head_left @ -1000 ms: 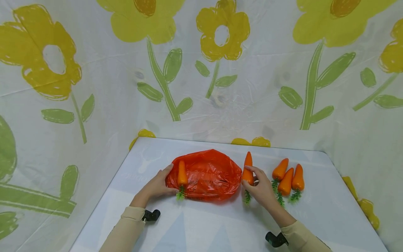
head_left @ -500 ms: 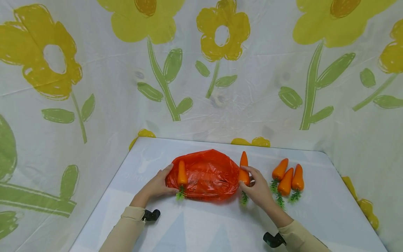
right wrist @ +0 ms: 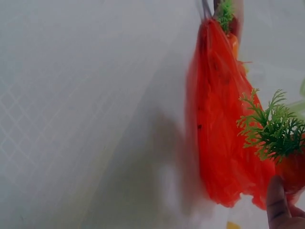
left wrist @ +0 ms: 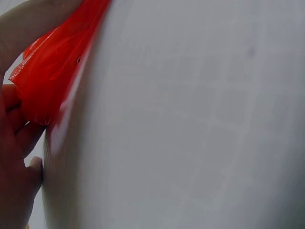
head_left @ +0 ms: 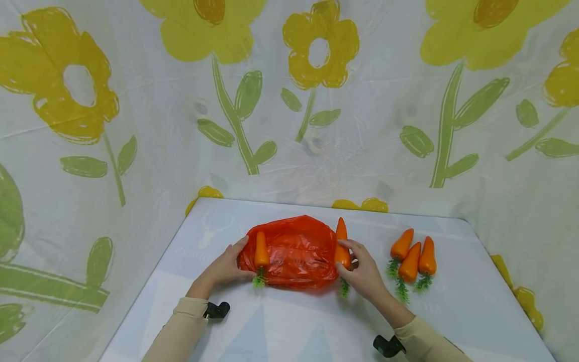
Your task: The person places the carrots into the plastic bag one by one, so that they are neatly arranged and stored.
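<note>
A red plastic bag (head_left: pixel 300 251) lies in the middle of the table. My left hand (head_left: pixel 227 261) grips its left end, and in the left wrist view the fingers (left wrist: pixel 21 119) show against the red film. On the bag's left part rests one toy carrot (head_left: pixel 261 250), its green leaves over the near edge. My right hand (head_left: pixel 364 271) holds another toy carrot (head_left: pixel 341 246) between thumb and fingers at the bag's right edge, orange tip pointing away. In the right wrist view that carrot's leaves (right wrist: pixel 274 126) stand out in front of the bag.
To the right of my right hand lie three more toy carrots (head_left: pixel 410 261), grouped close together. The white table (head_left: pixel 280 327) ends at a back edge before a flower-printed curtain (head_left: pixel 362 151). Each wrist wears a black camera mount (head_left: pixel 389 346).
My right hand has moved left with its carrot, from beside the bag to over its right edge. The left hand and the carrot near it have stayed put.
</note>
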Action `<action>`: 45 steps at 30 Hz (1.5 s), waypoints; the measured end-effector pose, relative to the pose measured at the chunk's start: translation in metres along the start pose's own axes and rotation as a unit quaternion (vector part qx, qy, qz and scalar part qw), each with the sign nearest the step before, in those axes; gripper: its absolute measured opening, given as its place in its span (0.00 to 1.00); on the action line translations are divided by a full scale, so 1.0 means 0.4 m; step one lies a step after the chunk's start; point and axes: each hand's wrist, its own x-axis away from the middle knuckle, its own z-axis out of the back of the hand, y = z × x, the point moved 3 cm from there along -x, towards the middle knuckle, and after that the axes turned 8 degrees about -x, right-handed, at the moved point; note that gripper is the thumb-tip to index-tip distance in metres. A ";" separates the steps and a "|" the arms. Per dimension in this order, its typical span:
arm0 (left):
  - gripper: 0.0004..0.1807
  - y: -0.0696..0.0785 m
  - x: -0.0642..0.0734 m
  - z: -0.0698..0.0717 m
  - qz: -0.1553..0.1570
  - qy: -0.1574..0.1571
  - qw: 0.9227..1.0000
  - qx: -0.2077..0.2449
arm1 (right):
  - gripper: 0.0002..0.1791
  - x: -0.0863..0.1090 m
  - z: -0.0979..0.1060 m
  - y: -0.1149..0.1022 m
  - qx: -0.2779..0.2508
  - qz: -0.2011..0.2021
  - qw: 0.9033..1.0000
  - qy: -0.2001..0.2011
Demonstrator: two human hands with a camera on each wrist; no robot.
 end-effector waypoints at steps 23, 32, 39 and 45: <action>0.65 0.004 0.004 0.001 0.001 0.000 1.000 -0.002 | 0.31 0.001 -0.050 -0.026 -0.021 0.023 0.999 -0.018; 0.65 0.000 0.001 -0.001 -0.006 0.002 1.000 -0.003 | 0.30 0.003 -0.076 -0.037 -0.003 0.030 0.999 -0.031; 0.65 -0.002 0.000 -0.001 -0.001 0.000 1.000 -0.003 | 0.31 -0.003 -0.094 -0.045 -0.003 0.031 0.999 -0.033; 0.65 -0.003 0.000 -0.003 0.000 -0.002 1.000 -0.002 | 0.30 -0.007 -0.106 -0.046 -0.007 0.044 0.998 -0.039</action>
